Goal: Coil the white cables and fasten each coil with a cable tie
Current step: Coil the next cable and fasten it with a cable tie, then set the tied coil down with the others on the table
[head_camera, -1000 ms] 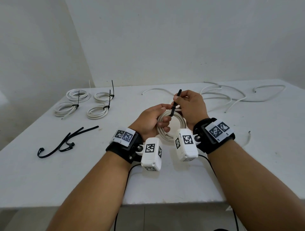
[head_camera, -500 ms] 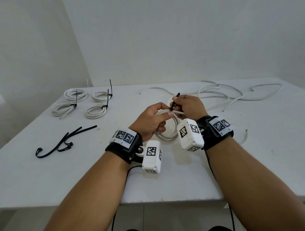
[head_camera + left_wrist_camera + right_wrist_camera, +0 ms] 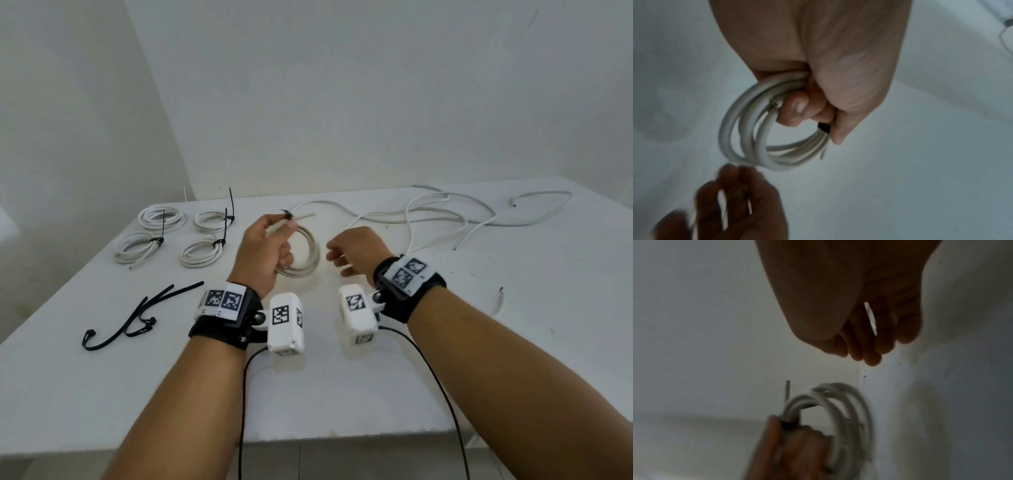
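My left hand (image 3: 265, 253) grips a white cable coil (image 3: 310, 253) a little above the table, fingers curled through its loops (image 3: 748, 138). A black cable tie (image 3: 286, 216) wraps the bundle at my fingertips, with its short tail sticking up; in the left wrist view the tie (image 3: 824, 127) shows as a dark band under my thumb. My right hand (image 3: 356, 250) hovers just right of the coil, apart from it. Its fingers (image 3: 869, 345) are loosely curled and I see nothing held in them. Both wrist views are blurred.
Several tied white coils (image 3: 150, 236) lie at the back left. Spare black cable ties (image 3: 137, 315) lie near the left front. Loose white cables (image 3: 445, 212) sprawl across the back right, and a short cable end (image 3: 500, 301) lies at the right. The table (image 3: 342, 394) ends just below my wrists.
My right hand has let go of the tie tail and drawn off to the right. My left hand has carried the coil up and to the left.
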A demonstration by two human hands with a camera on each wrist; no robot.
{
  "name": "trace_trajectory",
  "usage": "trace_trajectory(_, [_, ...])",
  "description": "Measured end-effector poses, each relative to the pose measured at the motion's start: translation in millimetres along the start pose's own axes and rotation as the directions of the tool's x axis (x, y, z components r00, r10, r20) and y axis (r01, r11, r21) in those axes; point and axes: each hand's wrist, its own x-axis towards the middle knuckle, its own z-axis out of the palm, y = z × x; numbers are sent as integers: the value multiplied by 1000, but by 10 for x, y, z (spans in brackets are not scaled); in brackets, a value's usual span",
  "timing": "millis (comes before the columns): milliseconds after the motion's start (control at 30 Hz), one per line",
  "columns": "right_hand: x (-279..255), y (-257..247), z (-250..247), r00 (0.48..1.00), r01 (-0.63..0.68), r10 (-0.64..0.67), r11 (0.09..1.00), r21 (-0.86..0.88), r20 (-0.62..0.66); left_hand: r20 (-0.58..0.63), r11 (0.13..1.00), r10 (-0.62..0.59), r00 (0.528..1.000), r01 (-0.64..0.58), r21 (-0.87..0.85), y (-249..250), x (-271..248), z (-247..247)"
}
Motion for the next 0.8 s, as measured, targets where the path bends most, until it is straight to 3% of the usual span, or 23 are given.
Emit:
trace_trajectory(33, [34, 28, 49, 999, 48, -42, 958, -283, 27, -76, 1000, 13, 997, -14, -10, 27, 62, -63])
trace_trajectory(67, [67, 48, 98, 996, 93, -75, 857, -506, 56, -139, 1000, 16, 990, -19, -21, 53, 130, -116])
trace_trajectory(133, [105, 65, 190, 994, 106, -73, 703, -704, 77, -208, 999, 37, 977, -39, -5, 71, 252, -210])
trace_trajectory(200, [118, 65, 274, 996, 88, -54, 590, -802, 69, -218, 990, 95, 971, -70, 119, 76, 335, -267])
trace_trajectory(267, [138, 82, 322, 997, 70, -22, 515, -854, 69, -205, 959, 138, 969, -79, 274, 74, 423, -325])
trace_trajectory(333, [145, 94, 323, 997, 57, 21, 507, -860, 79, -151, 906, 157, 976, -81, 416, 78, 539, -384])
trace_trajectory(467, [132, 153, 293, 988, 29, 121, 475, -879, 97, -45, 668, 93, 995, -29, 744, 123, 781, -435])
trace_trajectory(667, [179, 235, 309, 978, 46, 162, 433, -900, 128, -65, 384, 6, 998, 58, 921, 38, 1186, -550])
trace_trajectory(800, [197, 272, 331, 976, 56, 165, 436, -898, 140, -106, 260, -12, 994, 105, 960, -95, 1413, -624])
